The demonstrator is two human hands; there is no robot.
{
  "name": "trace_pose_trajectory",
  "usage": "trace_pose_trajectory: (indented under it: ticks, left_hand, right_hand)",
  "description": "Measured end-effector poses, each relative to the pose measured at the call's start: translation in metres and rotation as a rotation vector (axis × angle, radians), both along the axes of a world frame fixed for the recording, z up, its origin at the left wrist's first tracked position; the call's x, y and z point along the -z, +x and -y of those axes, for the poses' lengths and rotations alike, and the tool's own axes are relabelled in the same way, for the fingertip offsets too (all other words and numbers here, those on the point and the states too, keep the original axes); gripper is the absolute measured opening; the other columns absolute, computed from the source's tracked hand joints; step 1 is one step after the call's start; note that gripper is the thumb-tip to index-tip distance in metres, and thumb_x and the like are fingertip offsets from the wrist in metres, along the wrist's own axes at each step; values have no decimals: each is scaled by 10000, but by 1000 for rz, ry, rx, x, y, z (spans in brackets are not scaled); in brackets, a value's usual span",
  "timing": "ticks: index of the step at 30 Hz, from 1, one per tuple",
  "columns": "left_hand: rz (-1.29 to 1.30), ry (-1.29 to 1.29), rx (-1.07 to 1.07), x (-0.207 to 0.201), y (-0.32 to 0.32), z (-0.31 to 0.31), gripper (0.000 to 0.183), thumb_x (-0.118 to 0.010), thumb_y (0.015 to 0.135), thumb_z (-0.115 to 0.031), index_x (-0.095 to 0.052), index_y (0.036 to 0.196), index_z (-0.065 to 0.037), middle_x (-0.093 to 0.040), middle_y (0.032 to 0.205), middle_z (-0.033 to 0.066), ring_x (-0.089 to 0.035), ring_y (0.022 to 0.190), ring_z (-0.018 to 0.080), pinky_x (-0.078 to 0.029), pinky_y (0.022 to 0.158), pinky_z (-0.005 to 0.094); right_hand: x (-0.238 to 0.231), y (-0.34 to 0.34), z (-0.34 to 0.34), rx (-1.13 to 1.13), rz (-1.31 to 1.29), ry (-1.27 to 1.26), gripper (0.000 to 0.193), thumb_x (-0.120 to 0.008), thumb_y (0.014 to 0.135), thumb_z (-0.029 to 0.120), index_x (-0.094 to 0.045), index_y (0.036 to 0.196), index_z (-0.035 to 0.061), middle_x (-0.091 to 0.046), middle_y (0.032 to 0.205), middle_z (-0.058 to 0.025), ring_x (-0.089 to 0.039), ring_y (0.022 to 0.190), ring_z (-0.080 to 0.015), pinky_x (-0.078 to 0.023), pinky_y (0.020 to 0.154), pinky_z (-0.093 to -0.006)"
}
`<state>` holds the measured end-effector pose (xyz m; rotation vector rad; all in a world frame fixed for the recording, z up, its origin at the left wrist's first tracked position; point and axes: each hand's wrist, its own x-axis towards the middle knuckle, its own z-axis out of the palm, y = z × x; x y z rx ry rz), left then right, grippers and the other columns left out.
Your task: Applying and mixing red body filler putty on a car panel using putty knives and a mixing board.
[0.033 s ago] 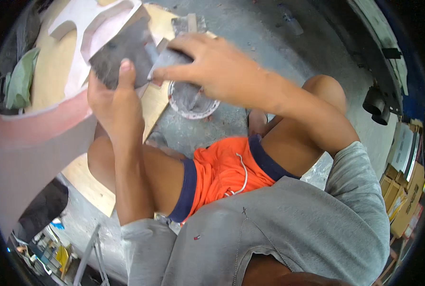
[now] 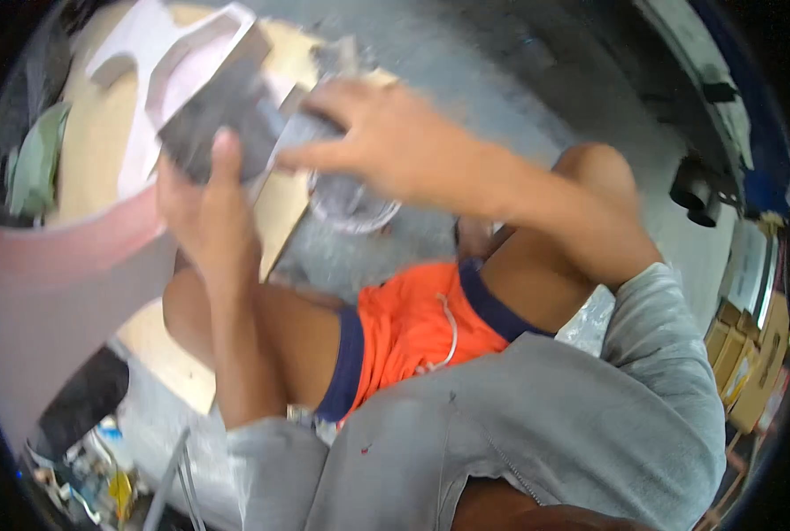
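Observation:
My left hand grips a dark grey, square flat plate from below, its thumb lying on top. At the plate's right edge, my right hand pinches a flat grey putty spreader between thumb and fingers, partly hidden and blurred. The spreader meets or nearly meets the plate; I cannot tell which. Beneath my right hand stands a round white-rimmed tub with grey paste inside. Behind the plate lies a white panel with pinkish cut-out openings.
A large pale panel with a pink curved edge rises at the left. Plywood lies under the white panel. A grey-smeared piece sits beyond the tub. Cardboard boxes stand at the right, and a green cloth hangs far left.
The whole view has shifted slightly and blurred. Both hands keep their grips on the plate and the spreader, at nearly the same spacing.

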<state>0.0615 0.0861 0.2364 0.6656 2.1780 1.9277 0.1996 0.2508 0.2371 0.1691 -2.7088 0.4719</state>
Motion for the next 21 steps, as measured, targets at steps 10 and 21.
trace_pose_trajectory:
  ticks: [10, 21]
  left_hand:
    - [446, 478, 61, 14, -54, 39, 476, -676, 1007, -210, -509, 1363, 60, -635, 1279, 156, -636, 1130, 247, -521, 974, 393]
    - [920, 593, 371, 29, -19, 16, 301, -626, 1015, -170, -560, 1203, 57, -661, 1168, 140, -652, 1076, 204, -555, 971, 326]
  right_hand:
    - [-6, 8, -2, -171, 44, -451, 556, -579, 856, -50, -615, 1349, 205, -511, 1351, -217, -532, 1246, -372, -476, 979, -478]
    - [11, -9, 14, -187, -424, -489, 743, -759, 739, -27, -587, 1398, 269, -490, 1329, -190, -491, 1271, -421, -432, 1061, -492]
